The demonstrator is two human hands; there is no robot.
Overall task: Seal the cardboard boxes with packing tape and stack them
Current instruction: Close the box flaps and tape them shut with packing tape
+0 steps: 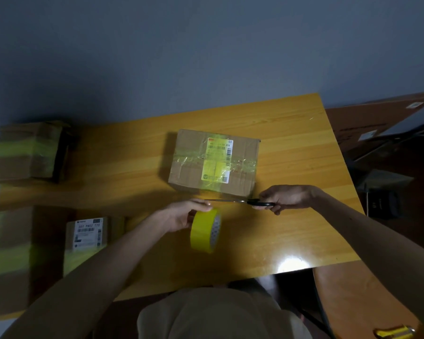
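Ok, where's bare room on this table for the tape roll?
Bare wood: right of the centre box out to the table edge; between that box and the far-left box; the front strip right of the tape roll. Crowded: near-left, a small box beside a larger box; and before the centre box, where left hand, right hand and scissors meet.

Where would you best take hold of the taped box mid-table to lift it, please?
By its two short end walls, pressing in from left and right: the box lies flat on the table, looks too wide for a single grip, and both ends stand clear.
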